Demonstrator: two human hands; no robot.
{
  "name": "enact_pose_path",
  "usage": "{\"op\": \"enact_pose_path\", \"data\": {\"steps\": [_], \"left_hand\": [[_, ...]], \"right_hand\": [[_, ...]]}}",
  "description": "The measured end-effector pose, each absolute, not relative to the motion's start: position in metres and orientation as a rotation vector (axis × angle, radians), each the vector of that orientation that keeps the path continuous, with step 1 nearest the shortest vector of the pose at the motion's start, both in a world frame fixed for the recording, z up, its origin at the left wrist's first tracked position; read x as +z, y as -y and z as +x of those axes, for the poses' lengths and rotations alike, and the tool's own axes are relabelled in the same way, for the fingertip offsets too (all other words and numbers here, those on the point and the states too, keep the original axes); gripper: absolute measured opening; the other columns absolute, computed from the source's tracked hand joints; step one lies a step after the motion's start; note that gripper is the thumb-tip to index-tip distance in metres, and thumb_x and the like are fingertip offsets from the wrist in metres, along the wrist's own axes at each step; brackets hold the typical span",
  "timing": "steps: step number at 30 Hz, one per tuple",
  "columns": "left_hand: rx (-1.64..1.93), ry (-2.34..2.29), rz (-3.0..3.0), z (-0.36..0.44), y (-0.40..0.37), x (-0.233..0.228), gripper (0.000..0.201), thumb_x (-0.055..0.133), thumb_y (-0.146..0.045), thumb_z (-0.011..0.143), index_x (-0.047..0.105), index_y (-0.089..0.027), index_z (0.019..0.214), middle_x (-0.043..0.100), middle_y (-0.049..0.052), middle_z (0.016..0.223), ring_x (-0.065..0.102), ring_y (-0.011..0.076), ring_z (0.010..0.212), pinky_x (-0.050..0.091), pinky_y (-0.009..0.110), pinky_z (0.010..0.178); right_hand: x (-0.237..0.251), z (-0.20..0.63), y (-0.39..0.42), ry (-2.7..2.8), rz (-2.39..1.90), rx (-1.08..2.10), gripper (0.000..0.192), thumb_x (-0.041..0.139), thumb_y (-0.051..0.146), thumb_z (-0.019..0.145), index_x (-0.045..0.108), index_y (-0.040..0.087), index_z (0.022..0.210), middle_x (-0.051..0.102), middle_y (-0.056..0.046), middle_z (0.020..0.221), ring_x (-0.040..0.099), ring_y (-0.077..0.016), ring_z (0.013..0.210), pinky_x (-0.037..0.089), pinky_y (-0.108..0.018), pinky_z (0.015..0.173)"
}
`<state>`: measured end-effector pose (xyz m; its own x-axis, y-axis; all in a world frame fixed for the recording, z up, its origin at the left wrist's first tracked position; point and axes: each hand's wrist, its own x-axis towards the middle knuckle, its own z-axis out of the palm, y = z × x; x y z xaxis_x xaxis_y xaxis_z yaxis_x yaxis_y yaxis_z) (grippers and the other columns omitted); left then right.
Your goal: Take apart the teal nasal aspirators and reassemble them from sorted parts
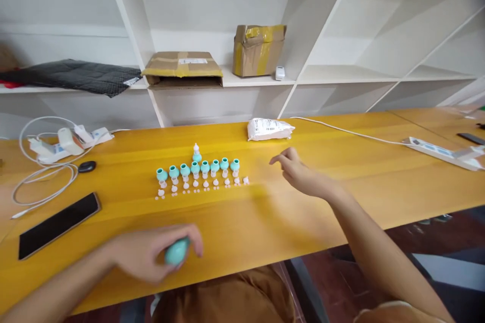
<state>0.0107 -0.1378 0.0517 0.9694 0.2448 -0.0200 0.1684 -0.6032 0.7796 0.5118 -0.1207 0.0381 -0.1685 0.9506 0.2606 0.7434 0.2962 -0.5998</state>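
two bare forearms without sleeves, no rings or watch, rust-brown trousers [235, 298] at the lap

Bright, even light; soft shadows on the table [341, 202]; both hands motion-blurred; shelves bend at edges.

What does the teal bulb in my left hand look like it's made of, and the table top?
The teal bulb looks like soft silicone or rubber: matte, rounded, no hard glare, though blur leaves it open. The left hand closes around it. The table top looks like varnished wood or wood-look laminate: yellow, faint grain lines, soft sheen.
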Motion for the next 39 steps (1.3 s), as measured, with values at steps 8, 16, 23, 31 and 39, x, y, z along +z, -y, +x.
{"op": "enact_pose_path", "data": {"steps": [8, 16, 23, 31, 39], "left_hand": [[-0.042, -0.202, 1.527, 0.100, 0.102, -0.025, 0.044, 0.082, -0.026, 0.087, 0.067, -0.021, 0.128, 0.072, 0.004, 0.097, 0.070, 0.0177, 0.083, 0.057, 0.024, 0.069], [0.024, -0.252, 1.710, 0.092, 0.098, -0.045, 0.046, 0.077, -0.013, 0.074, 0.072, -0.023, 0.119, 0.071, 0.000, 0.093, 0.063, 0.0173, 0.079, 0.054, 0.024, 0.068], [-0.103, -0.260, 1.453, 0.097, 0.087, -0.042, 0.039, 0.080, -0.025, 0.082, 0.068, -0.020, 0.119, 0.070, 0.001, 0.090, 0.064, 0.0164, 0.076, 0.050, 0.023, 0.066], [-0.085, -0.300, 1.442, 0.098, 0.087, -0.034, 0.039, 0.075, -0.017, 0.079, 0.068, -0.019, 0.117, 0.071, 0.001, 0.088, 0.063, 0.0143, 0.073, 0.049, 0.023, 0.065], [-0.082, -0.289, 1.452, 0.100, 0.087, -0.028, 0.037, 0.074, -0.017, 0.082, 0.067, -0.018, 0.118, 0.072, 0.004, 0.102, 0.064, 0.0126, 0.075, 0.050, 0.022, 0.065]], "right_hand": [[-0.042, 0.527, -0.003, 1.556, -1.283, 0.895, 0.064, 0.074, 0.067, 0.094, 0.057, 0.027, 0.141, 0.078, -0.012, 0.116, 0.080, -0.0280, 0.098, 0.068, -0.049, 0.089], [-0.066, 0.522, -0.020, 1.333, -1.269, 0.728, 0.061, 0.084, 0.075, 0.087, 0.077, 0.023, 0.119, 0.078, -0.013, 0.125, 0.075, -0.0205, 0.083, 0.067, -0.041, 0.083], [-0.065, 0.509, -0.022, 1.416, -1.249, 0.706, 0.070, 0.089, 0.077, 0.079, 0.073, 0.023, 0.120, 0.079, -0.009, 0.109, 0.073, -0.0215, 0.085, 0.065, -0.040, 0.081], [-0.048, 0.519, -0.005, 1.686, -1.170, 0.851, 0.050, 0.092, 0.067, 0.081, 0.085, 0.021, 0.100, 0.082, -0.010, 0.106, 0.072, -0.0231, 0.091, 0.061, -0.040, 0.088], [-0.035, 0.509, 0.016, 1.885, -1.086, 1.016, 0.054, 0.089, 0.051, 0.089, 0.080, 0.025, 0.136, 0.083, -0.008, 0.113, 0.072, -0.0213, 0.094, 0.058, -0.036, 0.087]]}}
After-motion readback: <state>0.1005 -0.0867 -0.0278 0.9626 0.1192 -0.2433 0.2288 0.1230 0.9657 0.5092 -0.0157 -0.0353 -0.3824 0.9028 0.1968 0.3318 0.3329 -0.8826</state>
